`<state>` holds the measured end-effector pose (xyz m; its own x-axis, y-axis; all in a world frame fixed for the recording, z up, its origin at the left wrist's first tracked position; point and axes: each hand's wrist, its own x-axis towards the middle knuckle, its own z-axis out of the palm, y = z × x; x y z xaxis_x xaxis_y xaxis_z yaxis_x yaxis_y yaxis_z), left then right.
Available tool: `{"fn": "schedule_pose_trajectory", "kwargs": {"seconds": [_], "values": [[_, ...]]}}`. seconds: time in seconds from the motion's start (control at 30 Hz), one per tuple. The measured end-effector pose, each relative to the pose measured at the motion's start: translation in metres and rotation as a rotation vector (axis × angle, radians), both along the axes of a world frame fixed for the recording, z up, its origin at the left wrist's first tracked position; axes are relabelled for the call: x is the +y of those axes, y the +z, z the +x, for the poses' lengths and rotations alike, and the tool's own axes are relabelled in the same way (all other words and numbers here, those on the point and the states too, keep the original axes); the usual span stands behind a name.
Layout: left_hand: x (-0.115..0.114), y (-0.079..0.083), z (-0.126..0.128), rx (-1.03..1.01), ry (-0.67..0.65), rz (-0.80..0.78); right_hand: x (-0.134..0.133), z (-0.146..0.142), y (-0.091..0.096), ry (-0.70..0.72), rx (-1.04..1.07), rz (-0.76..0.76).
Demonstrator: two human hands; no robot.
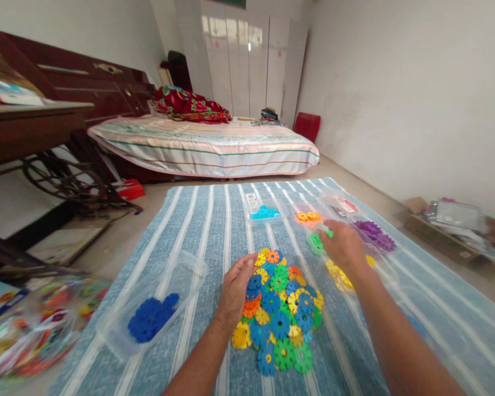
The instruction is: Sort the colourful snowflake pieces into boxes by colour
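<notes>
A heap of snowflake-shaped plastic discs (280, 316) in blue, green, yellow and orange lies on the striped cloth. My left hand (236, 289) rests against the heap's left side, its fingers stretched towards a yellow disc (260, 259); whether the thumb grips anything is hidden. My right hand (345, 247) reaches over a small clear box of green discs (314, 243). Between its thumb and forefinger shows a green disc (329, 234), apparently pinched. Just below the right hand are yellow discs (338, 275) in another clear box, partly covered by the forearm.
Left of the heap stands a clear box (193, 264) holding dark blue discs (150, 319). Farther back are boxes of light blue discs (265, 212), orange discs (308, 216) and purple discs (373, 235). Plastic bags (33, 335) lie at left, a cardboard box (441, 234) at right, a bed (206, 146) behind.
</notes>
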<state>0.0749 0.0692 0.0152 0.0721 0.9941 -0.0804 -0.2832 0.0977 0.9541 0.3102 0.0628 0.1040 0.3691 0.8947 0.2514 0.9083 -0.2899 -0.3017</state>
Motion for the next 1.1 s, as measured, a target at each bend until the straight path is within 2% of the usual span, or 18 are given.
{"fn": "schedule_pose_trajectory", "kwargs": {"seconds": [0.17, 0.23, 0.3, 0.53, 0.93, 1.1], "values": [[0.000, 0.000, 0.001, -0.014, 0.019, 0.000, -0.023, -0.068, -0.027, 0.451, 0.132, -0.110], [0.001, -0.001, 0.002, -0.022, 0.030, 0.007, -0.028, -0.090, -0.035, 0.560, 0.141, -0.150], [0.002, -0.003, 0.001, -0.026, 0.029, 0.012, -0.031, -0.104, -0.042, 0.604, 0.132, -0.161], [0.003, -0.005, 0.001, -0.017, 0.016, 0.034, -0.028, -0.115, -0.056, 0.615, 0.087, -0.171], [0.001, -0.003, 0.001, -0.009, 0.006, 0.045, -0.016, -0.092, -0.064, 0.523, 0.087, -0.141], [0.001, -0.002, 0.001, 0.012, 0.003, 0.039, -0.017, -0.085, -0.069, 0.496, 0.087, -0.072]]}}
